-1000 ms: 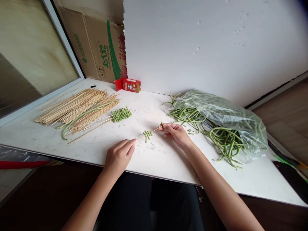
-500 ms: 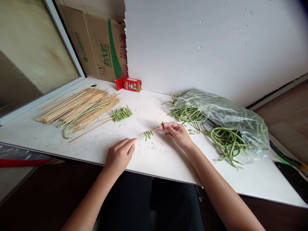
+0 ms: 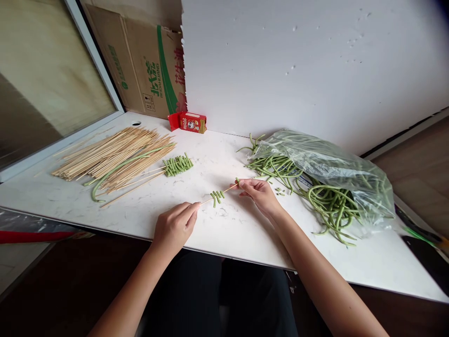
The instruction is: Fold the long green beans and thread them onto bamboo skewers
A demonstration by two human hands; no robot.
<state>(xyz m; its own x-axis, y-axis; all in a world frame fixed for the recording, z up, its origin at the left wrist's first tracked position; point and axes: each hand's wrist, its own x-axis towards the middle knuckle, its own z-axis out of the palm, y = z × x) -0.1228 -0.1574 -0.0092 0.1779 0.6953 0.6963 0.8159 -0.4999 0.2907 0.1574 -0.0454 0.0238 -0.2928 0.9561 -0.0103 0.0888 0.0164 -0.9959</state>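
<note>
A thin wooden skewer (image 3: 206,201) slants up to the right between my hands, with several short green bean pieces (image 3: 217,197) threaded around its middle. My left hand (image 3: 177,226) is closed on the skewer's lower left end. At the other end, my right hand (image 3: 258,194) pinches a short bean piece (image 3: 237,180) at the skewer's tip; its fingers partly hide the contact. Skewers packed with bean pieces (image 3: 177,165) lie on the white table (image 3: 140,213), beyond my left hand. Right of my right hand are loose long beans (image 3: 333,203).
Many bare skewers (image 3: 112,152) lie at the left with one long bean (image 3: 121,164) across them. A red box (image 3: 192,122) stands near the cardboard box (image 3: 140,70). At the right, a clear plastic bag (image 3: 322,157) covers more beans.
</note>
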